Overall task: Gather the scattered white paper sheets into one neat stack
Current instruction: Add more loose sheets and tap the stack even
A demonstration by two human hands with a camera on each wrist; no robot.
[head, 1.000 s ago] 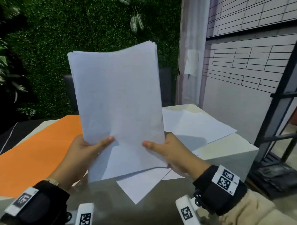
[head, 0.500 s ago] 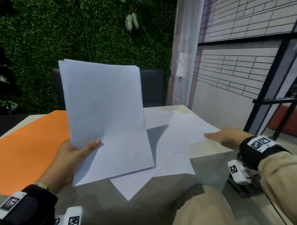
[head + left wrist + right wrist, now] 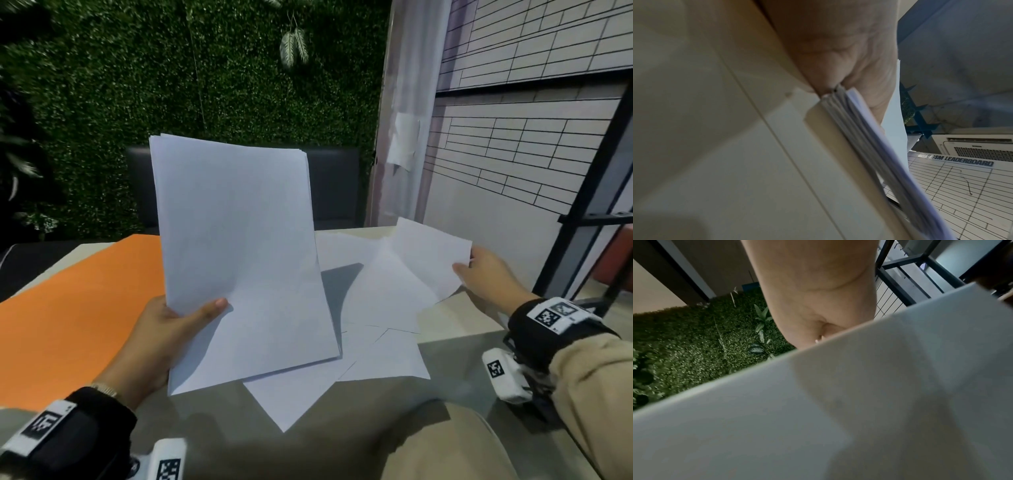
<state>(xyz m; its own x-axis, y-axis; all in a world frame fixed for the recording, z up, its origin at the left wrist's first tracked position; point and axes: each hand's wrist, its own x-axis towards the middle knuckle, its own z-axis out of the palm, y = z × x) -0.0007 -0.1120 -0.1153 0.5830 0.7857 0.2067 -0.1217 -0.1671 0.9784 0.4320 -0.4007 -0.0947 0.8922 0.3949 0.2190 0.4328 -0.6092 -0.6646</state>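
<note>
Now we have the gathered stack [image 3: 239,253] upright in our left hand [image 3: 164,339], thumb clamped across its lower left edge, over the near middle of the worktop [image 3: 442,322]. Our right hand [image 3: 486,277] pinches the right edge of a loose sheet [image 3: 404,274] by the worktop's right edge, its held side curling up. That sheet lies right of the stack, so it has to travel leftward to join. More loose sheets [image 3: 383,356] lie flat near the front edge.
</note>
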